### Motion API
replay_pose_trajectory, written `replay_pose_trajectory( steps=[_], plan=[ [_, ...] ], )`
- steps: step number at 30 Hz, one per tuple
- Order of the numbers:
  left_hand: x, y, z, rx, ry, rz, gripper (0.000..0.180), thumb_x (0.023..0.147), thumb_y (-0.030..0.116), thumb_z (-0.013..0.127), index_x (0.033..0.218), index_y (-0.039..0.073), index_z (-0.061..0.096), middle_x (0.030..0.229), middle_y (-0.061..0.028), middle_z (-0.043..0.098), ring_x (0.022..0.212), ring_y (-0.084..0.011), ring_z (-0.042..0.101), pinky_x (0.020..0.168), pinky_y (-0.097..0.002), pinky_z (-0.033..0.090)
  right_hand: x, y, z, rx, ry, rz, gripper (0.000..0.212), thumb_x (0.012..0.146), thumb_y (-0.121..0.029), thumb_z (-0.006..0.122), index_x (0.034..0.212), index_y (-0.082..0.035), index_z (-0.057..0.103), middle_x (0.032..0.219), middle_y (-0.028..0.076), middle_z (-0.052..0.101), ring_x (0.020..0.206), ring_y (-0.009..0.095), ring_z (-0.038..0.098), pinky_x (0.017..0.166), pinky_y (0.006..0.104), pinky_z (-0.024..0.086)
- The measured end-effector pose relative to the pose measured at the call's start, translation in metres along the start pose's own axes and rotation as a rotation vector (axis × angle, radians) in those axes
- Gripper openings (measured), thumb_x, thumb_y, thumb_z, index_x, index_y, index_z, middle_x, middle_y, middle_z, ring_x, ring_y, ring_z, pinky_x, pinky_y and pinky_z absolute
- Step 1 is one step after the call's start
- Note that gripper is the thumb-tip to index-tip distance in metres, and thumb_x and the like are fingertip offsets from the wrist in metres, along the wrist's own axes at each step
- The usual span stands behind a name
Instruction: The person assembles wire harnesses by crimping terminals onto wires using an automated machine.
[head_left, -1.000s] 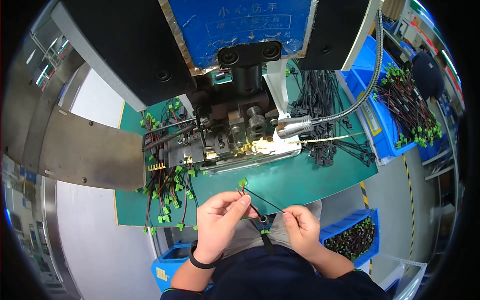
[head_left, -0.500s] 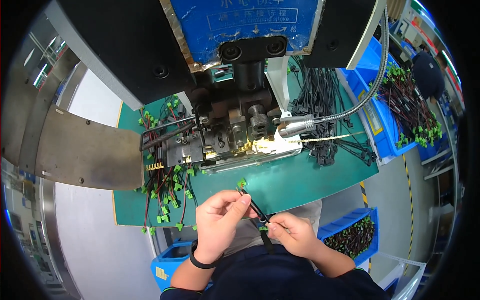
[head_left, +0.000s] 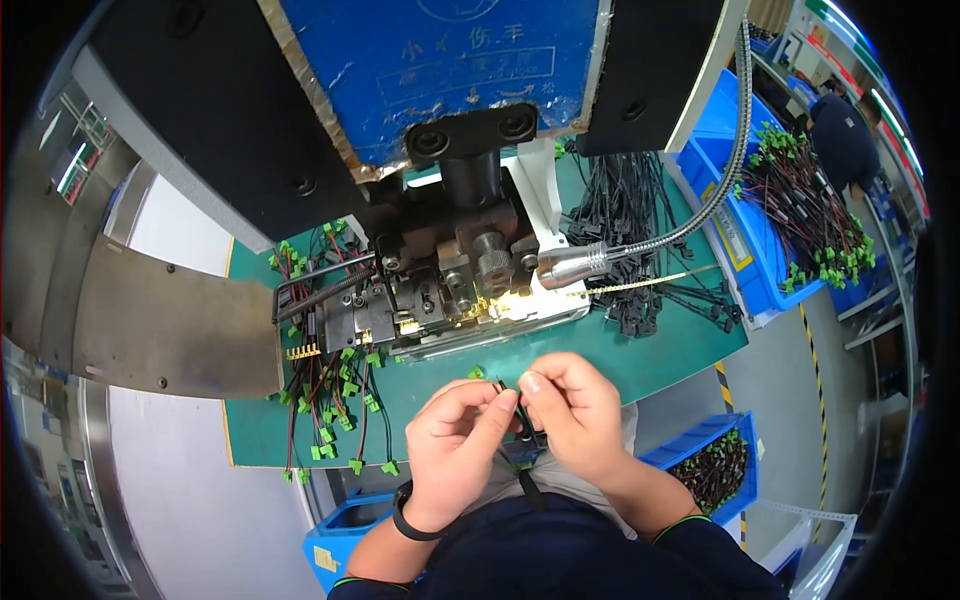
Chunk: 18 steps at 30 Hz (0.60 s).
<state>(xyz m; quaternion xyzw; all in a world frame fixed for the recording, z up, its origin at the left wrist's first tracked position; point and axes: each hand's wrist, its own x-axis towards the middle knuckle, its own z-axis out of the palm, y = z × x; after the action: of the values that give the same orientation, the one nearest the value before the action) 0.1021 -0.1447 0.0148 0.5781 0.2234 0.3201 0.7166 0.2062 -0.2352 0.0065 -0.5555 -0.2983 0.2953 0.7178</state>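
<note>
My left hand point(head_left: 455, 445) and my right hand point(head_left: 570, 410) meet just in front of the green table mat point(head_left: 600, 350), fingertips touching. Between them they pinch a thin black wire point(head_left: 527, 470) with a small green connector point(head_left: 478, 373) at its far end. The wire's loose part hangs down toward my lap. A black band sits on my left wrist. Straight ahead stands the crimping press point(head_left: 450, 270) with its dark tooling block, a short way beyond my fingers.
A heap of wires with green connectors point(head_left: 335, 400) lies left of the press. Black wire bundles point(head_left: 640, 240) lie on the right. Blue bins point(head_left: 790, 230) with more wires stand at the right and near my knees point(head_left: 715, 465). A flexible metal lamp arm point(head_left: 690, 215) curves in.
My right hand has come left and up to meet my left hand. The wire that was stretched between them is now gathered at the fingertips.
</note>
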Motion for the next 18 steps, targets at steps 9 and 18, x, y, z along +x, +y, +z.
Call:
replay_pose_trajectory(
  steps=[9, 18],
  plan=[
    [0.038, 0.015, 0.009, -0.001, 0.037, -0.213, 0.009, 0.088, 0.008, 0.067, 0.091, -0.001, 0.067, 0.067, 0.0009, 0.061, 0.055, -0.0019, 0.052, 0.046, -0.0167, 0.036, 0.008, 0.005, -0.010, 0.081, -0.061, 0.097, 0.012, 0.093, -0.009, 0.060, 0.098, 0.002, 0.060, 0.082, 0.003, 0.065, 0.069, 0.004, 0.055, 0.061, 0.0193, 0.046],
    [0.048, 0.025, 0.007, -0.105, 0.069, -0.379, 0.018, 0.091, 0.018, 0.064, 0.089, 0.000, 0.066, 0.059, -0.0006, 0.057, 0.045, -0.0012, 0.041, 0.040, -0.0169, 0.027, 0.032, -0.004, -0.005, 0.260, -0.111, 0.347, 0.007, 0.091, -0.005, 0.057, 0.087, 0.000, 0.059, 0.074, 0.010, 0.064, 0.049, 0.004, 0.044, 0.043, 0.0187, 0.033]
  ],
)
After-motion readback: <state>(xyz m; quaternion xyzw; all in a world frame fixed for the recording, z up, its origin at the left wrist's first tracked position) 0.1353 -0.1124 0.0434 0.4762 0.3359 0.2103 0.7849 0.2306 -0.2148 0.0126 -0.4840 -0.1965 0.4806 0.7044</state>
